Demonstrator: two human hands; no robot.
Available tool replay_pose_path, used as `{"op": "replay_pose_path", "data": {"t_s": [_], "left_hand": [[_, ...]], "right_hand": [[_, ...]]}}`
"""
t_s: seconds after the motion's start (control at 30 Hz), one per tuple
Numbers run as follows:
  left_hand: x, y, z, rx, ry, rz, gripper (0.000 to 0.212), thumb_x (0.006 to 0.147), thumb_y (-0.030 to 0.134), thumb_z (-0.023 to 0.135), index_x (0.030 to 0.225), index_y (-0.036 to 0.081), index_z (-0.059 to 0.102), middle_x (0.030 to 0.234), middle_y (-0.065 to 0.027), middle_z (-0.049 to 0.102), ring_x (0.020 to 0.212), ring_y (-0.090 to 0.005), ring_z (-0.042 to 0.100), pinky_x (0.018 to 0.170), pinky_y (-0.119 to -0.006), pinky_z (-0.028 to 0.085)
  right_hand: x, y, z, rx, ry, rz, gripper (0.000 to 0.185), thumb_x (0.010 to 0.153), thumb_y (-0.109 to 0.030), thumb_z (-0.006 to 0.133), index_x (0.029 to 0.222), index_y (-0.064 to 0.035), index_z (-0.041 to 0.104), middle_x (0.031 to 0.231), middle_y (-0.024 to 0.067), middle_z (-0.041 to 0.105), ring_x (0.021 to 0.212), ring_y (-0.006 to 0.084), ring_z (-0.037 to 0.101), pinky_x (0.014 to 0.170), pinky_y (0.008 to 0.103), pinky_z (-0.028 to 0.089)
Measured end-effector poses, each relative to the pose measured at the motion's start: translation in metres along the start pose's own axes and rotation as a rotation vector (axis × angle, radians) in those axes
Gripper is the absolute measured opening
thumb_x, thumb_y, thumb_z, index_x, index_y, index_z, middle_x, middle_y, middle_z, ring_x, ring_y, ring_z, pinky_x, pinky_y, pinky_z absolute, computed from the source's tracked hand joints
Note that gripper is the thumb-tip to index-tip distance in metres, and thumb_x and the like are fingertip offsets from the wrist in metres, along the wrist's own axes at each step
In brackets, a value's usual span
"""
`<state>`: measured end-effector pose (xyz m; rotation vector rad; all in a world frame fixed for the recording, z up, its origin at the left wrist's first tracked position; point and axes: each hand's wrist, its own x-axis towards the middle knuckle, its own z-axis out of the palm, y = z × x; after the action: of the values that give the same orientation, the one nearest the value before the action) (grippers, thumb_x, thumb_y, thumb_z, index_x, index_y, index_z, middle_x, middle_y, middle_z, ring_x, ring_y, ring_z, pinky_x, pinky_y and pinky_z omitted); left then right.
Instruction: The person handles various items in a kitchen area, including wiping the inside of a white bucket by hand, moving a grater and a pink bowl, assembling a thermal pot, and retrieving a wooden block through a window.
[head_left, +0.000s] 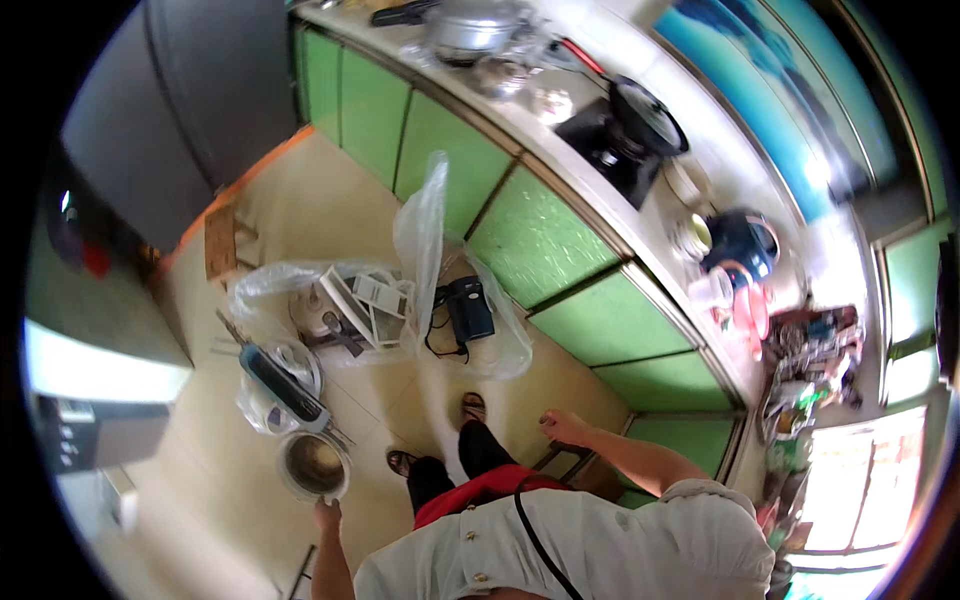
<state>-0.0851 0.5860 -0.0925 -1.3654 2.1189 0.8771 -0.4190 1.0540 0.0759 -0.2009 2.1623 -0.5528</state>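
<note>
My left hand (328, 513) grips the near rim of a round, light-coloured pot (315, 466) with some brownish matter inside. Just beyond the pot lies a long blue-and-grey appliance (283, 386), resting partly over a clear plastic bag. On the right, my right hand (559, 426) hangs in the air with its fingers curled and no object visible in it. Farther off on the floor, a large clear plastic bag (504, 352) spreads around a dark device with a cord (470, 309) and a white plastic frame (352, 300).
Green cabinets (551, 232) run along the right under a counter (525, 135) with a lidded black pan (649, 116), a metal pot (472, 30) and a dark blue appliance (741, 244). A small wooden stool (220, 244) stands beyond the bags. A dark bench or stool is partly hidden beside my legs.
</note>
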Motion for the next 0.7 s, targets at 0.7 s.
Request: {"op": "replay_pose_path", "data": {"t_s": [0.7], "left_hand": [[-0.088, 0.416, 0.119, 0.432, -0.331, 1.054, 0.044, 0.072, 0.033, 0.062, 0.103, 0.002, 0.056, 0.099, -0.0194, 0.059, 0.091, -0.0312, 0.057, 0.077, -0.037, 0.046]], "right_hand": [[-0.195, 0.365, -0.042, 0.656, 0.756, 0.157, 0.040, 0.073, -0.010, 0.061, 0.110, 0.0002, 0.050, 0.078, 0.0103, 0.058, 0.069, 0.0177, 0.057, 0.057, 0.0299, 0.047]]}}
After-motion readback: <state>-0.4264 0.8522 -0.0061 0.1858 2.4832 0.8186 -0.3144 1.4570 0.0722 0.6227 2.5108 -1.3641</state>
